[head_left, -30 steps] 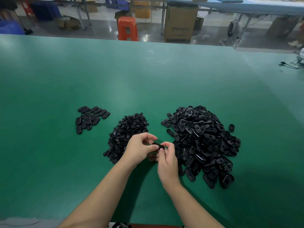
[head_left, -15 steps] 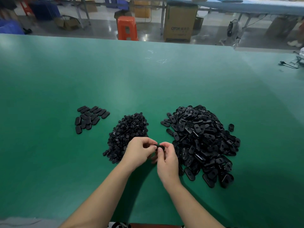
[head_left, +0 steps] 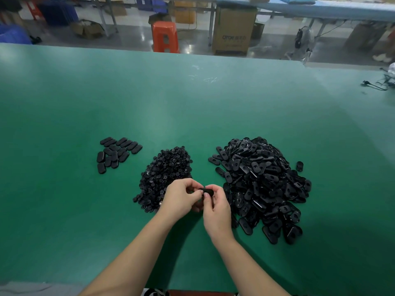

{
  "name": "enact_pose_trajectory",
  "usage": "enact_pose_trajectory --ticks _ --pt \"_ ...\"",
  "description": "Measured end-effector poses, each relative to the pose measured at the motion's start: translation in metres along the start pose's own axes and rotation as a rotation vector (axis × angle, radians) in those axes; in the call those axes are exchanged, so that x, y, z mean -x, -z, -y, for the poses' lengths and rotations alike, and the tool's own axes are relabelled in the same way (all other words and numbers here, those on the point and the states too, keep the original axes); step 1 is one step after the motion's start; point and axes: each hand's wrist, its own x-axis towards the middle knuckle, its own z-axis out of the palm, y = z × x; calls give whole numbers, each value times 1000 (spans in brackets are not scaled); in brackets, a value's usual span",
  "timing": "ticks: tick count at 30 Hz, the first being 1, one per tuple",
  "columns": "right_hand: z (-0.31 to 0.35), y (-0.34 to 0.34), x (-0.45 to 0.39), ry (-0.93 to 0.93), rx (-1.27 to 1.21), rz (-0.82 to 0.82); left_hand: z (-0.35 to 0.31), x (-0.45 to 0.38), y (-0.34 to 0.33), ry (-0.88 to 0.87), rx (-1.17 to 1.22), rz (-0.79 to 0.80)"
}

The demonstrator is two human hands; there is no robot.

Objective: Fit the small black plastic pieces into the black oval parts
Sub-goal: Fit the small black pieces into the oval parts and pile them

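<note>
Both hands meet just below the middle of the frame, over the green table [head_left: 192, 107]. The left hand [head_left: 181, 199] and right hand [head_left: 215, 208] each pinch an end of one black oval part [head_left: 207, 191] with curled fingers and thumbs, so both are gripping the same piece. Can't tell if a small insert is already sitting in it, the fingers cover too much.

Right behind the left hand, center-left, there's the pile of small black plastic pieces [head_left: 164, 174], and the hand overlaps its near edge. To the right of the hands is the big heap of oval parts [head_left: 263, 184], with one stray oval [head_left: 299, 166] just off its right side. Off to the left, well apart from both heaps, a small group of ovals [head_left: 116, 153] lies flat and close together.

Across the top of the frame, past the table edge, an orange stool [head_left: 165, 36] and a cardboard box [head_left: 234, 30] stand on the floor.
</note>
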Motion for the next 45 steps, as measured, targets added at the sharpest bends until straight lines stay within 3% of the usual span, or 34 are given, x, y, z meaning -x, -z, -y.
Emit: enact_pose_trajectory --ticks 6,21,45 --pt "-1 0 0 -18 28 -11 3 1 -6 13 27 -22" --pt "1 0 2 -27 80 -19 -2 6 -11 -56 -221 -94" --pt "-2 -4 0 -34 61 -56 -3 5 -3 -79 -217 -55"
